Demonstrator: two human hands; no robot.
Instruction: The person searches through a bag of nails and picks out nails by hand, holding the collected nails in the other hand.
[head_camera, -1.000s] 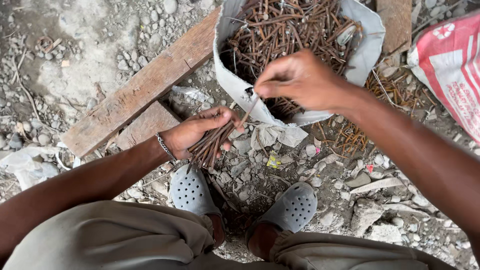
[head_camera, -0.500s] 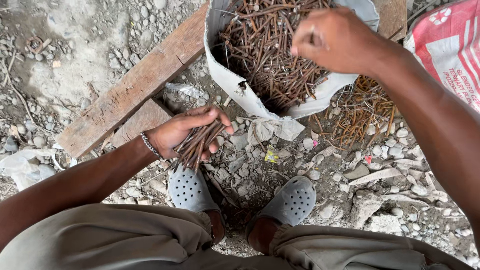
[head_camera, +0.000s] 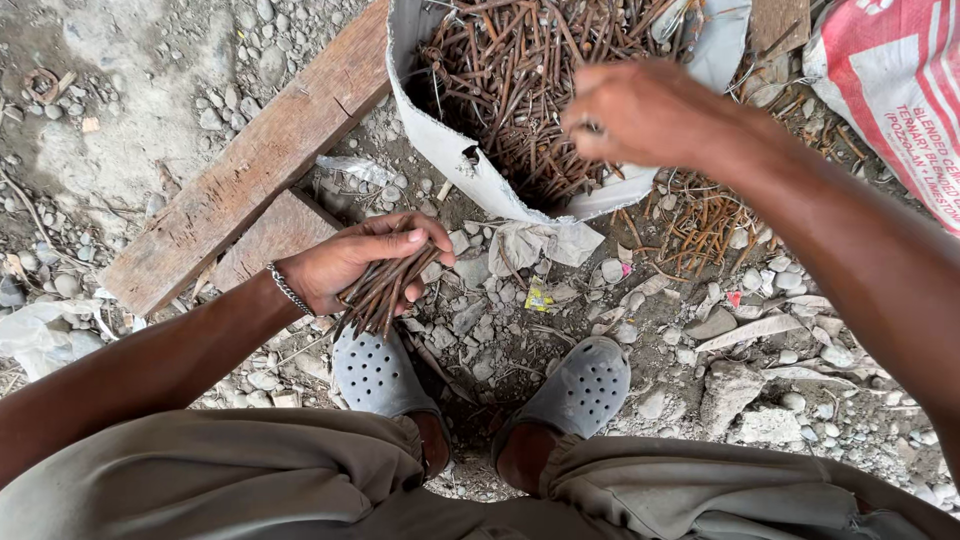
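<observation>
Many rusty nails, stiff, rough and sharp so best taken around the shafts, lie as a bundle in the closed left hand, while the right hand, fingers pinched together, hovers over the torn sack full of nails.

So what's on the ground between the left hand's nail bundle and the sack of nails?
Head view: gravel, a crumpled scrap and the sack's torn edge; nail bundle, left hand.

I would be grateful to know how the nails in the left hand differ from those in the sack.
The bundle of nails in the left hand lies roughly parallel and is small; the nails in the sack are a large tangled heap pointing every way. Both look rusty brown.
</observation>
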